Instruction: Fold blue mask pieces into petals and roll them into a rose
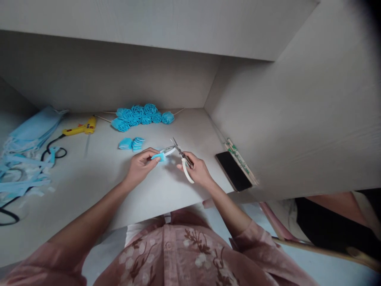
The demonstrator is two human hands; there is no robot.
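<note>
Between its thumb and fingers my left hand (144,163) pinches a small blue folded piece of material (158,157), with a white strip (168,150) reaching out from it to the right. My right hand (197,167) grips a pair of scissors (185,163) with white handles, their blades pointing up and slightly left beside the strip's far end. Whether the blades touch the strip I cannot tell. Just beyond my left hand lie small stacks of cut blue pieces (125,143). Farther back sits a cluster of blue rosette flowers (137,116), with thin sticks poking out at both sides.
A yellow glue gun (81,128) with a black cord lies at the back left. Blue face masks (35,125) and cut scraps (24,178) pile up at far left. A black phone (233,171) rests near the right panel (285,119), beside a packet of sticks (241,159).
</note>
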